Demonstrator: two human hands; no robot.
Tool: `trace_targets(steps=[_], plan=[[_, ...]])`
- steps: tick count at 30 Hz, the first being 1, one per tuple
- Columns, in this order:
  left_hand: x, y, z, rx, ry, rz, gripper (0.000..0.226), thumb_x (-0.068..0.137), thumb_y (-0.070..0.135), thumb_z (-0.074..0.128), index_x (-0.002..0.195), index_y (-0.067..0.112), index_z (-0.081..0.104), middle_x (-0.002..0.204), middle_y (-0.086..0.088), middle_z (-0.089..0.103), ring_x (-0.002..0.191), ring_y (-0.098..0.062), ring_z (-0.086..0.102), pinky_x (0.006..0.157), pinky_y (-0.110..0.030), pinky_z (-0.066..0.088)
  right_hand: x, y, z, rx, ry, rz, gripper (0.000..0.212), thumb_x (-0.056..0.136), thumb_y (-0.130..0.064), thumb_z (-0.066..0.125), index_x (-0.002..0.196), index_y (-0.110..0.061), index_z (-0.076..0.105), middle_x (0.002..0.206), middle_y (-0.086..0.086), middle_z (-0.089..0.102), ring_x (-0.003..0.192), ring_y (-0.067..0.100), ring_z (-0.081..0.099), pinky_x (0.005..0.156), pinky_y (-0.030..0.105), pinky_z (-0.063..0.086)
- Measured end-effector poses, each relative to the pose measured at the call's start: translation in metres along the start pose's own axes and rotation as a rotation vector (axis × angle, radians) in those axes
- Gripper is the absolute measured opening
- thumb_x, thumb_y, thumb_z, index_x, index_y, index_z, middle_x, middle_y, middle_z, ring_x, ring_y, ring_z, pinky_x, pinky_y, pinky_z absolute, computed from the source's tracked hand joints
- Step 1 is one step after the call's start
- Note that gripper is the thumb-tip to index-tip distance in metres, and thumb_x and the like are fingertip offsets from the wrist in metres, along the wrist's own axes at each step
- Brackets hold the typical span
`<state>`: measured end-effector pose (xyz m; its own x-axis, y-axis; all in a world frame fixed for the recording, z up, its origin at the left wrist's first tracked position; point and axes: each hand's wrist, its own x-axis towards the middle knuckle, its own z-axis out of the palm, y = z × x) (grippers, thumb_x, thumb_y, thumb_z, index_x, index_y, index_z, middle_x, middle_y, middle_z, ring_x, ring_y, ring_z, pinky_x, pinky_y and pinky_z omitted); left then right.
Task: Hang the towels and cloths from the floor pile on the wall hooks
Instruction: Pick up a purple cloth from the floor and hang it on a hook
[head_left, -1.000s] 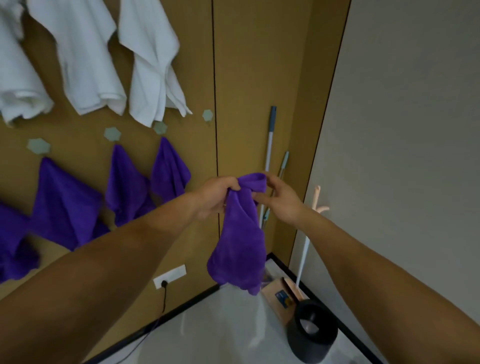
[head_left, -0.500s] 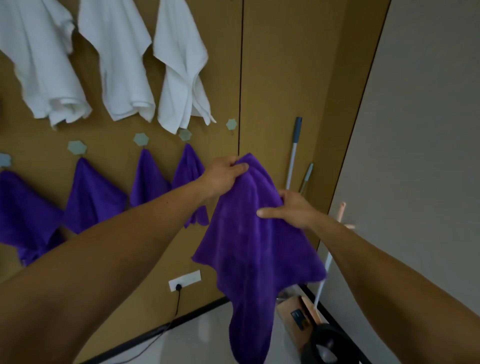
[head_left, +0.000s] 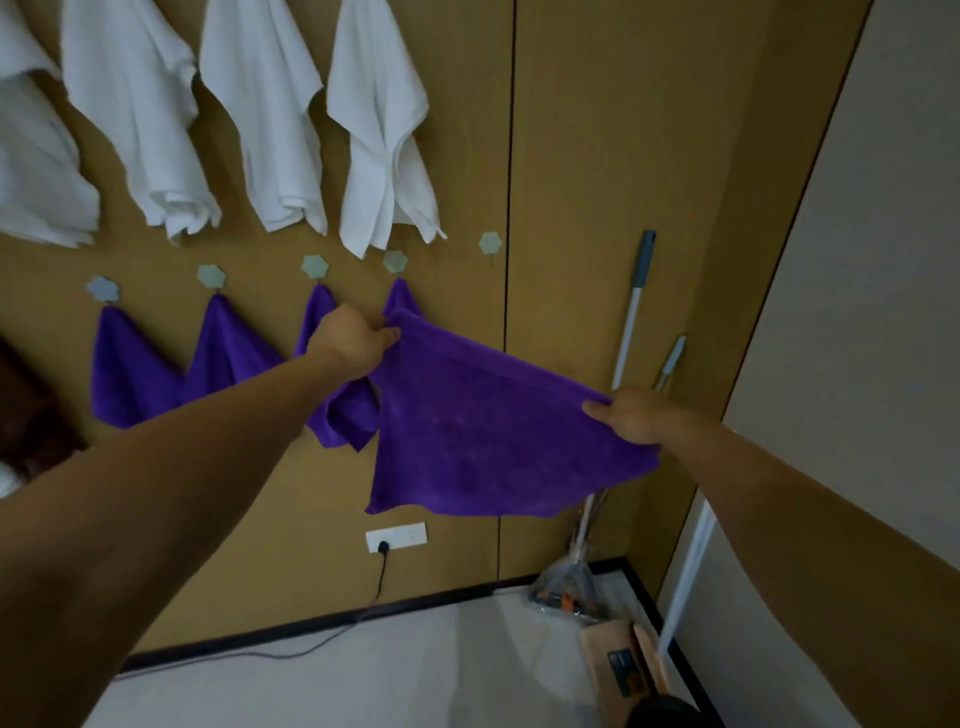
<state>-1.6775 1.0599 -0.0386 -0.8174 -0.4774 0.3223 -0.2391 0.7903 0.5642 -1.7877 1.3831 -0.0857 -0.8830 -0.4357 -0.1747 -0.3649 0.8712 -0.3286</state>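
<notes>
Plush purple cloth (head_left: 488, 431), square, taut between left hand (head_left: 349, 338) and right hand (head_left: 631, 415).

The purple cloth (head_left: 493, 431) is soft, matt, short-piled fabric, the white towels (head_left: 379, 130) are thicker, nubbly terry, the wall panels (head_left: 597, 182) look like matt tan wood laminate, the hooks (head_left: 490, 243) like pale matt plastic, the socket (head_left: 402, 535) glossy white plastic, and the pale floor (head_left: 415, 675) is smooth with a dull sheen.

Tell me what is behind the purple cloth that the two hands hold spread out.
Behind the spread purple cloth, only the tip of a hung purple cloth shows, under its hook; the rest is covered. A stretch of the white pole is hidden too.
</notes>
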Motion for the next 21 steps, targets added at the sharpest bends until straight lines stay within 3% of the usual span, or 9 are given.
trace_targets(steps=[4, 7, 9, 12, 14, 17, 21], plan=[[-0.011, 0.005, 0.000, 0.040, 0.070, -0.019, 0.031, 0.090, 0.034, 0.060, 0.080, 0.005, 0.068, 0.081, -0.012, 0.069, 0.080, -0.028, 0.063, 0.074, -0.038, 0.050, 0.004, 0.009, -0.014, -0.046, -0.009, -0.002, 0.061, 0.102, -0.049, 0.027, 0.122, -0.001, 0.059, 0.125, 0.017, 0.059, 0.114, 0.030, 0.056, 0.079, 0.028, 0.041], [-0.020, 0.007, 0.002, 0.131, 0.109, -0.011, 0.030, 0.090, 0.027, 0.059, 0.065, 0.010, 0.056, 0.072, -0.009, 0.060, 0.080, -0.031, 0.060, 0.068, -0.033, 0.042, 0.005, 0.015, -0.018, 0.025, -0.034, 0.017, 0.043, 0.104, -0.038, 0.035, 0.111, -0.006, 0.062, 0.106, 0.014, 0.058, 0.111, 0.030, 0.060, 0.057, 0.022, 0.040], [-0.024, 0.005, 0.001, 0.121, 0.137, -0.035, 0.029, 0.090, 0.021, 0.059, 0.064, 0.011, 0.050, 0.071, -0.009, 0.056, 0.078, -0.032, 0.057, 0.066, -0.033, 0.039, 0.013, 0.019, -0.018, 0.118, 0.019, -0.014, 0.038, 0.101, -0.034, 0.045, 0.100, -0.002, 0.065, 0.102, 0.017, 0.064, 0.102, 0.034, 0.064, 0.062, 0.030, 0.049], [-0.024, -0.003, -0.001, 0.018, 0.174, -0.121, 0.016, 0.091, 0.015, 0.057, 0.079, 0.004, 0.057, 0.079, -0.014, 0.058, 0.078, -0.029, 0.055, 0.066, -0.033, 0.039, 0.028, 0.020, -0.013, 0.503, 0.249, -0.009, 0.028, 0.095, -0.026, 0.058, 0.097, 0.000, 0.065, 0.096, 0.023, 0.068, 0.077, 0.033, 0.066, 0.069, 0.045, 0.057], [-0.022, -0.010, -0.003, -0.046, 0.189, -0.183, 0.013, 0.091, 0.015, 0.058, 0.087, 0.003, 0.061, 0.078, -0.011, 0.058, 0.075, -0.025, 0.055, 0.064, -0.031, 0.037, 0.033, 0.015, -0.013, 0.592, 0.361, 0.001, 0.027, 0.092, -0.028, 0.061, 0.101, -0.002, 0.063, 0.099, 0.022, 0.067, 0.085, 0.035, 0.066, 0.075, 0.048, 0.057], [-0.017, -0.020, -0.007, -0.120, 0.164, -0.240, 0.013, 0.087, 0.019, 0.066, 0.081, 0.007, 0.064, 0.068, -0.001, 0.056, 0.065, -0.018, 0.053, 0.059, -0.029, 0.040, 0.038, 0.012, -0.017, 0.285, 0.354, -0.030, 0.036, 0.095, -0.037, 0.054, 0.095, -0.002, 0.062, 0.099, 0.021, 0.068, 0.089, 0.035, 0.065, 0.076, 0.038, 0.052], [-0.012, -0.030, -0.011, -0.175, 0.153, -0.321, 0.016, 0.084, 0.021, 0.070, 0.069, 0.015, 0.065, 0.063, -0.001, 0.060, 0.056, -0.014, 0.054, 0.049, -0.025, 0.041, 0.046, 0.015, -0.023, 0.067, 0.363, -0.050, 0.045, 0.099, -0.043, 0.044, 0.103, -0.001, 0.059, 0.105, 0.022, 0.066, 0.098, 0.037, 0.062, 0.082, 0.039, 0.049]])
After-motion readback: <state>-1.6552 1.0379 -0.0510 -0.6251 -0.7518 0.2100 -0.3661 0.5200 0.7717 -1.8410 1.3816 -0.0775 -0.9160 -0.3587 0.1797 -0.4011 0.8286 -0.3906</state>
